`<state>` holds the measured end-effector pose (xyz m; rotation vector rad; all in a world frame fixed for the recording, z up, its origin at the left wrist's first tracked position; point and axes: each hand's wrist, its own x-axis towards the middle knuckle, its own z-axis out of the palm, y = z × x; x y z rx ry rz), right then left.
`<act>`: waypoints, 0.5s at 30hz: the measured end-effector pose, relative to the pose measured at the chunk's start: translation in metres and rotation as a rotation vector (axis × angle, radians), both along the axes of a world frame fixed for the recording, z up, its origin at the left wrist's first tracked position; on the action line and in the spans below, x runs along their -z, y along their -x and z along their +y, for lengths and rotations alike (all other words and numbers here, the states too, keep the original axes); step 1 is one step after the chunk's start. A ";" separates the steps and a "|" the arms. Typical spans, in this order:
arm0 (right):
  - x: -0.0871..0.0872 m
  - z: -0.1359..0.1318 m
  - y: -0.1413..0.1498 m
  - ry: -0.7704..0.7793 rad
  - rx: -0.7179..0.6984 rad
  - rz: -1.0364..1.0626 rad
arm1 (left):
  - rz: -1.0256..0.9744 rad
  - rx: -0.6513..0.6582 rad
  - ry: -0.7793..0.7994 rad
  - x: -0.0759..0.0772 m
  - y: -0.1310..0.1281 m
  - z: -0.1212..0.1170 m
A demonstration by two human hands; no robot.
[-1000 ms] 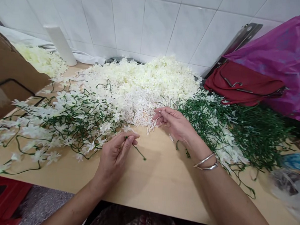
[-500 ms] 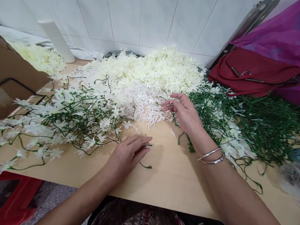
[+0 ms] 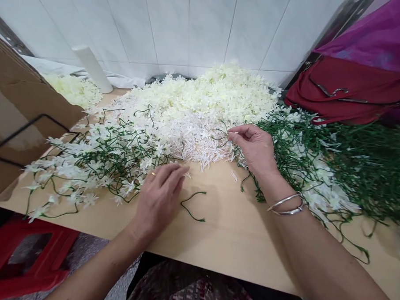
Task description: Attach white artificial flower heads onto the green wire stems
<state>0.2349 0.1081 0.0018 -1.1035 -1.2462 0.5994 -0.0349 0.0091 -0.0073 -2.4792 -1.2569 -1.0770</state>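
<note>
My right hand (image 3: 255, 148) is at the right edge of the heap of white stamens (image 3: 203, 145), thumb and forefinger pinched together. What lies between its tips is too small to make out; thin green stems show beside them. My left hand (image 3: 160, 194) hovers low over the table, fingers stretched forward and thumb mostly hidden. Its fingertips are near a few loose white stamens (image 3: 188, 173), with no hold visible. A curved bare green stem (image 3: 194, 207) lies on the table right of the left hand. White flowers on green stems (image 3: 110, 155) spread out to the left.
Cream-white petals (image 3: 216, 89) are heaped against the tiled wall. Bundled green stems (image 3: 368, 162) lie at the right, below a red bag (image 3: 348, 90). A cardboard box (image 3: 25, 116) stands at the left, near a white roll (image 3: 92, 70). A red stool (image 3: 33, 253) is below.
My left hand has moved left and away from me, leaving the bare stem lying on the table. My right hand's spread fingers have closed to a pinch. The view has shifted left.
</note>
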 end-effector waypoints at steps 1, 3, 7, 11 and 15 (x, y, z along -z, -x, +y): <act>0.000 0.000 0.000 0.012 -0.012 0.001 | 0.076 -0.079 -0.005 -0.005 0.003 0.004; -0.002 -0.002 0.003 0.027 -0.047 0.020 | 0.217 -0.172 -0.011 -0.013 0.010 0.014; -0.008 -0.005 0.007 0.044 -0.071 0.081 | 0.251 -0.202 -0.018 -0.024 0.015 0.027; -0.012 -0.004 0.000 0.008 0.023 0.093 | 0.118 -0.038 0.007 -0.030 -0.008 0.030; -0.010 0.000 -0.014 -0.061 0.172 0.110 | -0.015 0.186 0.180 -0.030 -0.057 0.051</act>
